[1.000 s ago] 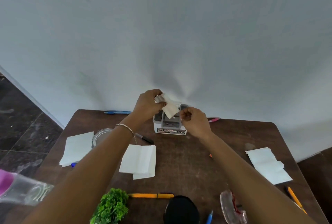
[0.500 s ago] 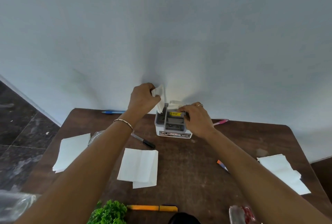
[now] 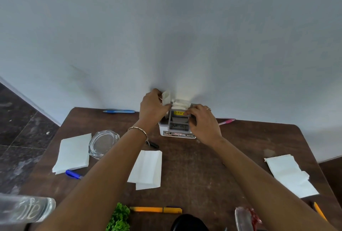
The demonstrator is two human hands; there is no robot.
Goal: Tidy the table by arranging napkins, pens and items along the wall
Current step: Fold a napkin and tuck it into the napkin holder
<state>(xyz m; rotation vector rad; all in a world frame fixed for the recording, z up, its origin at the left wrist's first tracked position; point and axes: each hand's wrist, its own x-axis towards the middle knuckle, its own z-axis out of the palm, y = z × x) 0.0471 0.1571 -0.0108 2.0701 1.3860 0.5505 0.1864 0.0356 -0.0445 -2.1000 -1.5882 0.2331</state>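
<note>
A small grey-and-white organizer box [image 3: 177, 128] stands at the far edge of the brown table [image 3: 203, 166], against the wall. My left hand [image 3: 152, 105] pinches a folded white napkin [image 3: 166, 97] upright at the box's back left corner. My right hand [image 3: 202, 122] grips the box's right side, fingers curled over its top; more white napkin [image 3: 182, 103] shows in the rear slot. Loose napkins lie on the table at the left [image 3: 73, 153], the middle [image 3: 146, 169] and the right [image 3: 290, 175].
A glass ashtray [image 3: 102, 142] sits left of my arm. Pens lie about: blue [image 3: 118, 111] and pink [image 3: 226, 121] by the wall, blue [image 3: 73, 174] and a black marker [image 3: 152, 144] nearer, yellow [image 3: 156, 209] in front. A green plant [image 3: 118, 217], a dark round object [image 3: 188, 223] and a clear bottle [image 3: 24, 208] crowd the near edge.
Both hands dropped from above the box onto it. The napkin went from held between both hands to my left hand alone at the rear slot; my right hand took hold of the box.
</note>
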